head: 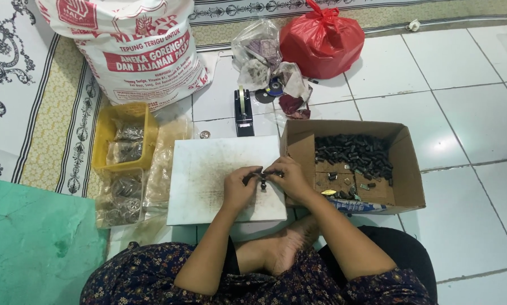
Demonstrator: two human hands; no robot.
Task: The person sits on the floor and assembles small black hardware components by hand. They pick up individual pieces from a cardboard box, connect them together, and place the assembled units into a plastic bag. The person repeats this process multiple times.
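Both hands' [265, 179] grip hiding small dark part [263, 182]

I see my bare forearms, a bare foot [287, 251] beside the white board [208, 186], and a dark floral garment [152, 279] over my lap.

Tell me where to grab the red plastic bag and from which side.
Grip the red plastic bag by its knotted top, coming from above: the tied handles stick up at the peak, while the body below is round and bulging, probably hard to pinch.
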